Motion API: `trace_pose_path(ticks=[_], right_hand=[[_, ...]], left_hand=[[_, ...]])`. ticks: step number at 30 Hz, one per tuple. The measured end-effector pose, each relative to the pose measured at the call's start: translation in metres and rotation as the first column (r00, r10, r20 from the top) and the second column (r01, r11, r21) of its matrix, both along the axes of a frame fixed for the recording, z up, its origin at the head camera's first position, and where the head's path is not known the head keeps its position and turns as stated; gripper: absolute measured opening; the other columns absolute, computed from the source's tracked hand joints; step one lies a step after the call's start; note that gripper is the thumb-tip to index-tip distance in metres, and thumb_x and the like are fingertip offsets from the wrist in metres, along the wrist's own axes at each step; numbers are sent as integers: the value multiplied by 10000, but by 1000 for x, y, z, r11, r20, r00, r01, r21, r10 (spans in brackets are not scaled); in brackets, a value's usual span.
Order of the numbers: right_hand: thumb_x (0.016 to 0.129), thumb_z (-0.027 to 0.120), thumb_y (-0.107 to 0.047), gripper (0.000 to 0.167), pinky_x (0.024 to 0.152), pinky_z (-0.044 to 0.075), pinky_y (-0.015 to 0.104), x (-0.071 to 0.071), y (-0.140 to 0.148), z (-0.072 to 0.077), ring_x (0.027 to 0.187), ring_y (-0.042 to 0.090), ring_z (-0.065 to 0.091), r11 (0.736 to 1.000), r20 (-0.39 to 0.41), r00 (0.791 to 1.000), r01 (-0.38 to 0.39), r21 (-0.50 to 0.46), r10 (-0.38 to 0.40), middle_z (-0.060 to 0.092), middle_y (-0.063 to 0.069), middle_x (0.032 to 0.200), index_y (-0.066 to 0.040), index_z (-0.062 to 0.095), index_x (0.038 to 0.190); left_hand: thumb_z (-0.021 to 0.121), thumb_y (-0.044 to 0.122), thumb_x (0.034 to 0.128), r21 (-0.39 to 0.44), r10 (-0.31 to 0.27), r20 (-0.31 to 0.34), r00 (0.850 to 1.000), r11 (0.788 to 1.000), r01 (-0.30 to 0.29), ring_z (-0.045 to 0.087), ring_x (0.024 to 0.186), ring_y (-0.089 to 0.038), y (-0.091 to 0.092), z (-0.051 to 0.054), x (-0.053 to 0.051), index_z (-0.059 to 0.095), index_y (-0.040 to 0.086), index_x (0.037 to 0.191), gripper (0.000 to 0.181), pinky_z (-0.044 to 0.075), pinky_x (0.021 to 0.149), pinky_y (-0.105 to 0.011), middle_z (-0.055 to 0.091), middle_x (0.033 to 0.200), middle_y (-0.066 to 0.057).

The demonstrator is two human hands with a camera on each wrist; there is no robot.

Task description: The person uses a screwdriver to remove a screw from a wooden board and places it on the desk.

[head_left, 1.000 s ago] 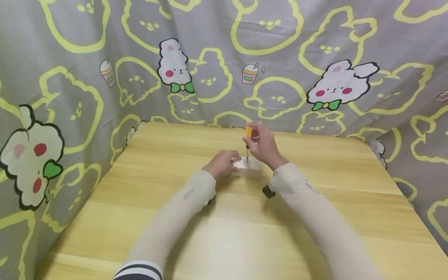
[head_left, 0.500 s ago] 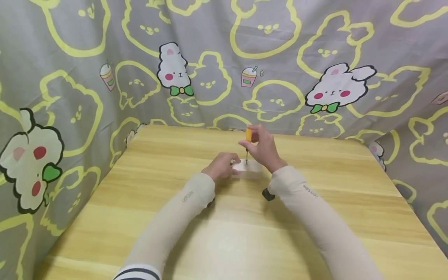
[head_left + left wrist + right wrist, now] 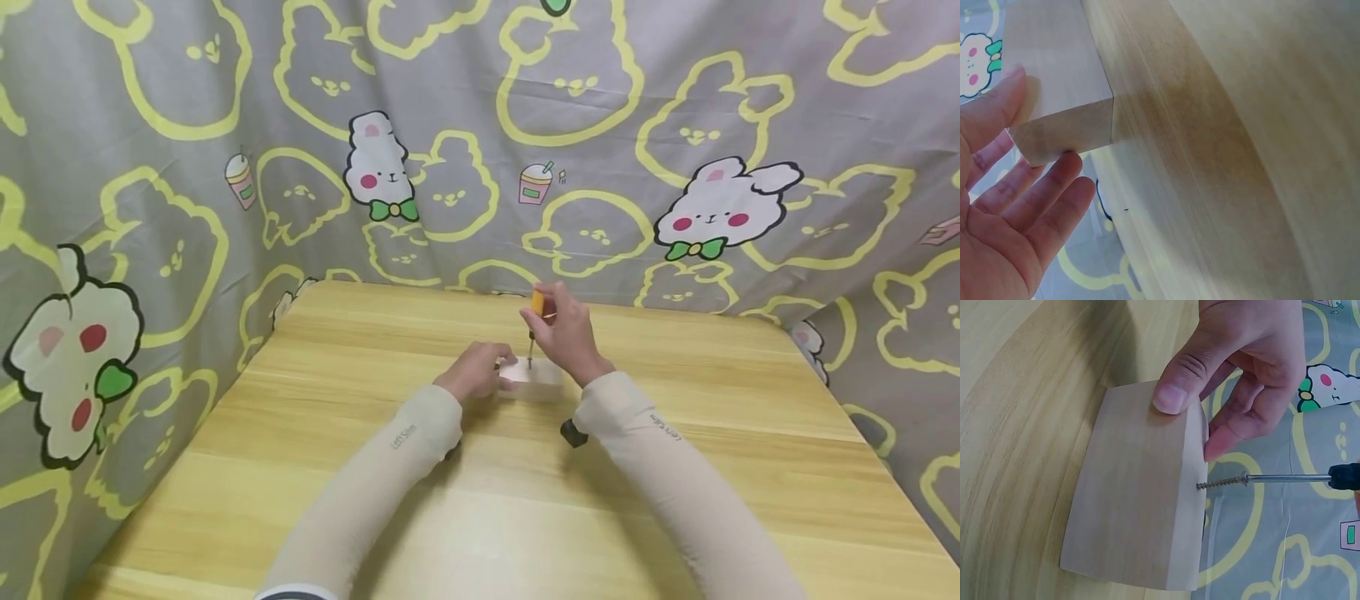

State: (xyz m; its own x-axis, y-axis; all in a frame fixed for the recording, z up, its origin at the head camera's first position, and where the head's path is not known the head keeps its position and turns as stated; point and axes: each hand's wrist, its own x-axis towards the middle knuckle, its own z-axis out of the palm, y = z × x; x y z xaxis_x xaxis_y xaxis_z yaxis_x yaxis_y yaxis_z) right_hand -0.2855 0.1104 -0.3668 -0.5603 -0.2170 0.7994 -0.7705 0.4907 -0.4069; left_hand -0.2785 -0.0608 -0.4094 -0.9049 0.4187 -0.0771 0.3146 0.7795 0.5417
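A pale wooden block [image 3: 542, 389] lies on the table, its left end between the thumb and fingers of my left hand [image 3: 474, 371]. In the left wrist view that hand [image 3: 1016, 187] grips the block [image 3: 1054, 56] with thumb on one face and fingertips at its end. My right hand [image 3: 572, 333] pinches the orange handle of a screwdriver [image 3: 537, 302] above the block. The right wrist view has the screwdriver shaft [image 3: 1288, 479] in line with a screw [image 3: 1222, 482], whose tip is at the block's [image 3: 1129, 487] narrow face; most of its thread shows outside.
The light wooden table [image 3: 480, 517] reaches back to a grey patterned curtain [image 3: 450, 83], which also hangs at both sides. A black object [image 3: 574, 433] is beside the right cuff, apparently at the wrist.
The head view has tilted, so hands and table appear lower. Fingers of my right hand have shifted on the screwdriver handle, the thumb moving out and back. The left hand still grips the block.
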Motion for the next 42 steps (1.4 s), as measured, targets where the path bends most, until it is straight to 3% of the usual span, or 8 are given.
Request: trace_pose_path(ticks=[11,15,20,29,34,42], right_hand=[[808,760,29,403,602,592,355,-5,3,-7,737,323,685,995,30,996,-83,-60,85,634,193,861,51,512,1125],[759,821,-17,470,563,584,328,-4,1,-10,759,314,656,996,-23,999,-28,-82,26,578,194,888,43,522,1117],[786,799,-19,417,554,577,306,-3,0,-10,730,286,638,995,-36,998,50,-90,-53,555,193,894,37,532,1102],[812,757,28,379,555,580,376,-3,3,-6,749,314,670,997,4,999,-37,-61,38,613,205,909,50,523,1110],[803,760,45,387,597,590,344,-3,3,-4,758,306,684,994,38,994,-99,-49,100,633,197,912,52,518,1105],[805,768,22,372,578,584,298,-4,1,-2,705,284,673,998,11,998,-58,-24,58,636,193,855,49,518,1079]], left_hand=[[793,243,809,5,1,-1,1000,1000,-1,534,1223,-255,-1,-1,0,657,109,1187,423,423,1035,-394,615,1291,-67],[790,243,813,2,-7,-10,1000,1000,7,536,1220,-261,-2,-1,-1,656,109,1185,418,423,1035,-395,619,1284,-69],[790,232,810,8,1,-2,1000,1000,-1,530,1226,-270,-3,1,0,658,110,1185,416,417,1041,-404,609,1299,-81],[794,232,808,2,1,-1,1000,1000,-1,540,1213,-260,-1,0,-1,661,110,1178,412,426,1030,-395,618,1284,-78],[793,236,811,0,-3,-1,1000,1000,3,538,1216,-252,-1,-1,-1,660,109,1182,414,427,1031,-391,618,1285,-73],[787,235,818,-2,2,6,1000,1000,-2,560,1183,-250,0,0,-1,655,112,1196,419,443,1013,-388,622,1278,-72]])
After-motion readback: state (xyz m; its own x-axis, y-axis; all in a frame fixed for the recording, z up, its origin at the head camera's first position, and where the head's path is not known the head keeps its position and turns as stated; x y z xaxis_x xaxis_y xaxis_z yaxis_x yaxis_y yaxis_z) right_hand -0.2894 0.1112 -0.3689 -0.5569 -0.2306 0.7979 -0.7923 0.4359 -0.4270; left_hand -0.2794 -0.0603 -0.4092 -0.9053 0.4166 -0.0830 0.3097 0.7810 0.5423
